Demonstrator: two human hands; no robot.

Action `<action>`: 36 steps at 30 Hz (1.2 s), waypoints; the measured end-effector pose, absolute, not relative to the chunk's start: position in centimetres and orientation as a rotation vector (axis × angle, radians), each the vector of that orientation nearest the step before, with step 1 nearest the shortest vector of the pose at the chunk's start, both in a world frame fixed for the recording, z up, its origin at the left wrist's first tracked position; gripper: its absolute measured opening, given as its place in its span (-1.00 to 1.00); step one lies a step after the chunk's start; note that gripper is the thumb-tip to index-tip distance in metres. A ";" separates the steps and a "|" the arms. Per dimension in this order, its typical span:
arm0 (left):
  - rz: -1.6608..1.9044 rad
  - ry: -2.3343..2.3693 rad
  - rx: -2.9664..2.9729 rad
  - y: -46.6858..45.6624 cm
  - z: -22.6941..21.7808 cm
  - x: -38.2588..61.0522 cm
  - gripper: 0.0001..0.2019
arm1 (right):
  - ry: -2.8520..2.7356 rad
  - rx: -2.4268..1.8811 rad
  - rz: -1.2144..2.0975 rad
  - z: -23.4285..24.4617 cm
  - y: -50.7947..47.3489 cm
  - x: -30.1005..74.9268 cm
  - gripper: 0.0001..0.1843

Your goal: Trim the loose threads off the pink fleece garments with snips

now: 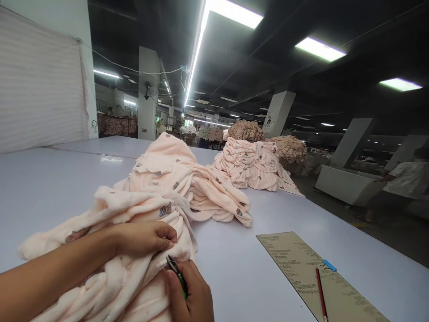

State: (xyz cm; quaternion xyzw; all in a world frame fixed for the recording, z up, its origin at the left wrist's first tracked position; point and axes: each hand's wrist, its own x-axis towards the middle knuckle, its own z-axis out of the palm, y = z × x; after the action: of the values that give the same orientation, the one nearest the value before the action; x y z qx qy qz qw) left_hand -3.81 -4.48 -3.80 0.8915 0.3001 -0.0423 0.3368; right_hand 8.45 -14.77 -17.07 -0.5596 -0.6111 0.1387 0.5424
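A peach fleece garment (140,210) with small bear prints lies bunched on the white table (254,277) in front of me. My left hand (145,238) pinches a fold of this fabric with closed fingers. My right hand (191,295) sits just below it, gripping a small green-handled thread snipper (177,272) whose blade tips touch the fabric edge by my left fingers.
A brown printed card (301,268) with a red pencil (321,297) and a blue clip (329,265) lies at the right. A second pile of peach garments (254,165) sits farther back. A person in a white shirt (405,179) stands at the far right.
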 end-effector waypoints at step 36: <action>-0.143 0.498 2.026 -1.4 -5.9 -3.5 -0.74 | -1.569 -1.271 -0.144 -17.7 -14.1 8.1 -0.53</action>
State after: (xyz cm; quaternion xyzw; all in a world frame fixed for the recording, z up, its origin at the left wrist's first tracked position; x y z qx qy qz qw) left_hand -3.50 -1.39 -5.88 0.8382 0.2062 -0.0592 0.5014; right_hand 8.09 -14.14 -17.68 -0.5326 -0.6573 -0.0602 0.5299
